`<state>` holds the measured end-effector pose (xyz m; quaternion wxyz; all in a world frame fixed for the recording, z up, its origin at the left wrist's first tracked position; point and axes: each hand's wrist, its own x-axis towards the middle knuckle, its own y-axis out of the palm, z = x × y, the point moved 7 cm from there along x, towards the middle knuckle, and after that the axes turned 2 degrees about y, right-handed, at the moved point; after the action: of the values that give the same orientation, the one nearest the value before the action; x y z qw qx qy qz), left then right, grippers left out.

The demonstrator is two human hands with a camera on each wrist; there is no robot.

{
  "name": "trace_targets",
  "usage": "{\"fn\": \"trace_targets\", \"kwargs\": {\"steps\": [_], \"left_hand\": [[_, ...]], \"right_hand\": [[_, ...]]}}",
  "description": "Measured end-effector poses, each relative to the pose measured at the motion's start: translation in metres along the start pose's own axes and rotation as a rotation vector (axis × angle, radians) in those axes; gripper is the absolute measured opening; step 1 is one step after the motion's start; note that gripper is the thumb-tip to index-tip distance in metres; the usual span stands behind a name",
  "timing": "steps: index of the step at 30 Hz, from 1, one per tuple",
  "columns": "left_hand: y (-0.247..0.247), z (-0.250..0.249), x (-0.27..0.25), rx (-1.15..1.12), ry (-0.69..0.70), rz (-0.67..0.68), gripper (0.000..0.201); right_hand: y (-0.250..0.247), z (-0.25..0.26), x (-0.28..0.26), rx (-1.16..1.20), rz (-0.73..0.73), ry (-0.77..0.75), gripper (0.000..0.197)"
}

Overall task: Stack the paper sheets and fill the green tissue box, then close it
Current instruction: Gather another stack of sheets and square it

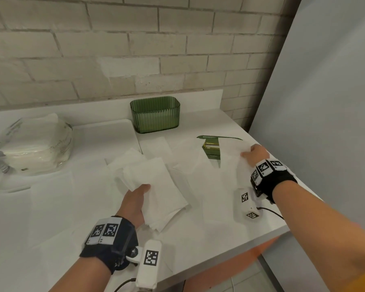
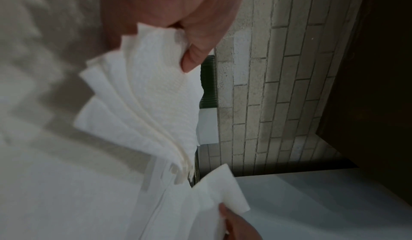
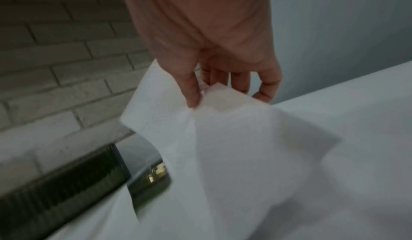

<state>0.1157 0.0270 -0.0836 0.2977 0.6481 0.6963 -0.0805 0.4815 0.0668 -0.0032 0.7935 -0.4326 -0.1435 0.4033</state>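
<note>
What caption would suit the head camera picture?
Left hand holds stacked sheets; right hand lifts another.

We see the green lid near the counter's right edge only partly, a lifted paper sheet covering much of it, and both wrist views are blurred.

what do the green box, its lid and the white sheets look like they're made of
Ribbed green tissue box: likely translucent glossy plastic, since light shows through its walls. Flat green lid: seemingly the same plastic, with a shiny gold-coloured slot trim. White sheets: soft embossed tissue paper, limp and creasing.
</note>
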Motion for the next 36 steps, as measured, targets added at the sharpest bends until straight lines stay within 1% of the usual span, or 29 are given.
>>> {"fn": "trace_targets", "kwargs": {"steps": [3, 5, 6, 7, 8, 10, 12, 13, 15, 16, 17, 19, 20, 25, 27, 31, 34, 36], "left_hand": [[0.007, 0.002, 0.002, 0.009, -0.005, 0.020, 0.030], [0.012, 0.003, 0.002, 0.004, -0.007, 0.041, 0.026], [0.014, 0.003, 0.002, 0.001, -0.010, 0.049, 0.025], [0.017, 0.004, 0.002, 0.000, -0.013, 0.056, 0.026], [0.018, 0.004, 0.002, -0.002, -0.015, 0.061, 0.027], [0.020, 0.004, 0.004, -0.008, -0.014, 0.062, 0.029], [0.020, 0.004, 0.004, -0.014, -0.015, 0.058, 0.031], [0.020, 0.003, 0.004, -0.018, -0.015, 0.058, 0.032], [0.019, 0.001, 0.003, -0.028, -0.014, 0.052, 0.035], [0.018, 0.001, 0.003, -0.031, -0.017, 0.048, 0.035], [0.017, 0.001, 0.002, -0.034, -0.022, 0.048, 0.034], [0.016, 0.001, 0.000, -0.042, -0.021, 0.053, 0.029], [0.015, 0.001, 0.000, -0.044, -0.019, 0.052, 0.028], [0.008, 0.003, 0.000, -0.043, -0.025, 0.039, 0.031], [0.006, 0.005, 0.002, -0.042, -0.034, 0.032, 0.035], [0.007, 0.008, 0.002, -0.034, -0.048, 0.037, 0.035], [0.006, 0.008, 0.003, -0.036, -0.043, 0.035, 0.035], [0.004, 0.007, 0.005, -0.048, -0.038, 0.029, 0.035]], "right_hand": [[-0.040, 0.011, 0.000, 0.225, -0.107, -0.045, 0.014], [-0.064, 0.025, -0.007, 0.379, -0.137, -0.121, 0.024], [-0.073, 0.032, -0.011, 0.456, -0.121, -0.156, 0.027], [-0.078, 0.038, -0.016, 0.516, -0.078, -0.182, 0.024], [-0.079, 0.043, -0.021, 0.565, -0.016, -0.201, 0.018], [-0.073, 0.053, -0.035, 0.587, 0.140, -0.207, 0.017], [-0.053, 0.055, -0.049, 0.530, 0.302, -0.199, 0.018], [-0.041, 0.054, -0.057, 0.487, 0.360, -0.203, 0.016], [-0.010, 0.047, -0.075, 0.374, 0.410, -0.209, 0.011], [0.006, 0.039, -0.080, 0.285, 0.393, -0.192, 0.010], [0.019, 0.029, -0.082, 0.164, 0.343, -0.158, 0.019], [0.040, 0.011, -0.083, -0.076, 0.264, -0.086, 0.048], [0.048, 0.005, -0.084, -0.154, 0.249, -0.057, 0.054], [0.057, -0.011, -0.082, -0.470, 0.152, 0.026, 0.070], [0.060, -0.014, -0.078, -0.579, 0.170, 0.048, 0.069], [0.065, -0.018, -0.074, -0.546, 0.213, 0.092, 0.064], [0.059, -0.014, -0.075, -0.446, 0.277, 0.064, 0.055], [0.045, -0.008, -0.075, -0.397, 0.279, 0.036, 0.050]]}}
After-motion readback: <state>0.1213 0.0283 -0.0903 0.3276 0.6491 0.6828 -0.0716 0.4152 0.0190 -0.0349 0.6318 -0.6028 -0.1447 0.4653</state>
